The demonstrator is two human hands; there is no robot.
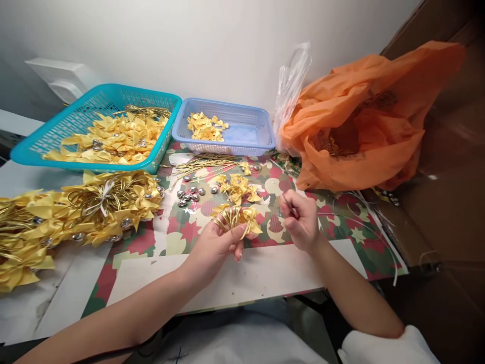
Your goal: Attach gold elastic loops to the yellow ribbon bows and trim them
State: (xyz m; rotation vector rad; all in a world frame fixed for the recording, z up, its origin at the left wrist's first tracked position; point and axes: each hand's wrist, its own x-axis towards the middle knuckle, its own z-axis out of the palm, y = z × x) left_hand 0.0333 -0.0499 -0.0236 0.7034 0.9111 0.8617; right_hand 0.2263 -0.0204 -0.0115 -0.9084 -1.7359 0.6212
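My left hand [223,242] is closed round a bundle of gold cords [230,216] with yellow bows [251,220] on them. To its right, my right hand [301,220] is raised over the patterned cloth, its fingers pinched; something small and dark shows between them, too small to name. Beyond my left hand lie a cluster of loose yellow bows [237,188] and several silver bells [194,194]. Straight gold cords [204,164] are spread on the cloth behind the bells.
A teal basket [157,159] of yellow bows stands at the back left, beside a blue basket [242,150]. Finished-looking bow bundles [113,202] lie at the left. An orange bag [359,116] and a clear plastic bag [290,96] stand at the back right.
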